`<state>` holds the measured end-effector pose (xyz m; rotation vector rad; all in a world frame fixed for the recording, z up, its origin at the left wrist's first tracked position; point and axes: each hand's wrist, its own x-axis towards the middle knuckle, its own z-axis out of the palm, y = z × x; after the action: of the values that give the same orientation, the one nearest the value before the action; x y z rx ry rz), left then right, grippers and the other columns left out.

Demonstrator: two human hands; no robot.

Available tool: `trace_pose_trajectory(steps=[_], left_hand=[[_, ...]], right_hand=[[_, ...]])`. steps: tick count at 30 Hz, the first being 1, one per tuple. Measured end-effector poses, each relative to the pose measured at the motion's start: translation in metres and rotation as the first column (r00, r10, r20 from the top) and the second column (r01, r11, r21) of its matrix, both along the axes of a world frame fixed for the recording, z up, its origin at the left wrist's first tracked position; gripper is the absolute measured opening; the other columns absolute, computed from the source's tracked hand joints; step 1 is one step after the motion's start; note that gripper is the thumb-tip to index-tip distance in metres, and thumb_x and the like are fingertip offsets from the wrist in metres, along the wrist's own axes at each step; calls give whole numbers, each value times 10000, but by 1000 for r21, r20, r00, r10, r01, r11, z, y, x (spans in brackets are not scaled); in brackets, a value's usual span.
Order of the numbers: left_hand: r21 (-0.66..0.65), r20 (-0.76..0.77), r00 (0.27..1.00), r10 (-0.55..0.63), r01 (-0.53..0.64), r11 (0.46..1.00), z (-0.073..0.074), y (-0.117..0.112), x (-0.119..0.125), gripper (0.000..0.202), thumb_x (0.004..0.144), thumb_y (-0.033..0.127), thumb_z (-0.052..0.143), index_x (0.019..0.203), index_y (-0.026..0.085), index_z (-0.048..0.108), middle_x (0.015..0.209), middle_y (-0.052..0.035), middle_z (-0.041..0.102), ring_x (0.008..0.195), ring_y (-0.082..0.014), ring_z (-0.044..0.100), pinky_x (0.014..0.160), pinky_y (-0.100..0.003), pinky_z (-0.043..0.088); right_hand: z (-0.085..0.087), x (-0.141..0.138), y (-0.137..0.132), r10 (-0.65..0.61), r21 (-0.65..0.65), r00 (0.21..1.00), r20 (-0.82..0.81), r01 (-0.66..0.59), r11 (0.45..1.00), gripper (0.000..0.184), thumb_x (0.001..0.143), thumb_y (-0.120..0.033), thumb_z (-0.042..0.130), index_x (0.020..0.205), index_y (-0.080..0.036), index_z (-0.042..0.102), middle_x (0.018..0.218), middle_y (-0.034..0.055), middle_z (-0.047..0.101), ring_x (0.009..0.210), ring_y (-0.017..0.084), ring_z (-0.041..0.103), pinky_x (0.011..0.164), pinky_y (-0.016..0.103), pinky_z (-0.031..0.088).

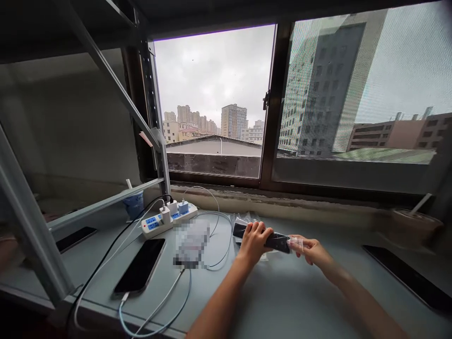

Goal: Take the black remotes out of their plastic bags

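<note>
A long, flat black object [278,242] is held above the table, its exact kind unclear. My left hand [253,241] is closed over its middle from above, fingers wrapped across the top. At the object's right end, my right hand [310,250] pinches a piece of clear plastic film [295,244]. More crumpled clear plastic [247,218] lies behind and beneath the object. The underside of the object and part of its length are hidden by my left hand.
A phone [140,267] with a plugged-in cable and a blurred-out item [192,242] lie left. Behind them stands a power strip [169,220] with chargers. A dark flat device [406,275] lies right, near a cup with a straw [411,226]. A metal shelf frame [31,212] rises left.
</note>
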<state>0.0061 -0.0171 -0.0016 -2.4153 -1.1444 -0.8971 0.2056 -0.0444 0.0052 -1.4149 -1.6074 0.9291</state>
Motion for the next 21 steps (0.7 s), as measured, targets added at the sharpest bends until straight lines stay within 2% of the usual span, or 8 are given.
trace_pose_trajectory(steps=[4,7,10,13,15,17,19,21], left_hand=[[24,-18,1000,26,-26,999,5,-1,-4,462,596,354,734,981,250,500,972,-7,536,914,-202,475,832,-334,343],[-5,-6,999,43,-43,999,8,0,-7,466,602,346,731,994,260,495,985,-4,533,920,-200,472,846,-342,331],[-36,29,998,61,-60,998,9,3,-11,468,601,325,736,998,259,497,977,-3,536,921,-200,474,853,-348,323],[-60,104,990,93,-87,994,9,7,-16,454,605,302,737,994,246,509,963,-3,547,922,-198,481,855,-353,318],[-83,172,976,133,-121,989,8,9,-18,391,635,283,716,976,242,529,947,-2,556,912,-193,489,839,-346,323],[-109,251,951,182,-159,981,8,9,-18,273,688,278,670,931,235,553,917,-3,566,894,-186,500,816,-333,332],[-117,317,926,207,-178,977,8,8,-16,181,733,298,623,888,226,565,888,-5,575,879,-181,509,807,-326,337],[-105,348,917,194,-168,980,9,5,-13,169,754,327,595,882,221,563,870,-5,583,870,-178,517,810,-324,341]], right_hand=[[1,0,2,-27,-17,998,-50,26,1000,444,549,-589,622,625,-157,689,967,82,613,380,4,271,340,210,222],[8,2,0,-46,-21,997,-57,45,999,425,558,-569,626,648,-160,698,1068,87,587,404,12,319,337,201,205],[15,9,-2,-54,11,996,-66,55,998,382,593,-537,617,609,-161,687,1179,80,541,460,36,383,346,198,223],[18,19,-2,-102,71,982,-156,115,991,353,603,-502,632,543,-154,647,1198,71,533,621,105,503,376,190,287],[17,25,0,-210,70,937,-278,238,969,323,609,-485,637,621,-163,653,1160,73,549,706,143,544,396,191,330],[13,28,3,-321,11,856,-405,355,935,341,628,-483,619,790,-183,645,1084,76,574,705,157,570,400,203,366],[9,30,8,-383,-60,776,-502,411,910,361,663,-480,580,895,-204,585,947,65,599,664,158,589,405,217,406],[5,34,12,-428,-102,713,-555,452,886,312,696,-464,539,888,-219,521,797,34,589,604,146,591,418,222,441]])
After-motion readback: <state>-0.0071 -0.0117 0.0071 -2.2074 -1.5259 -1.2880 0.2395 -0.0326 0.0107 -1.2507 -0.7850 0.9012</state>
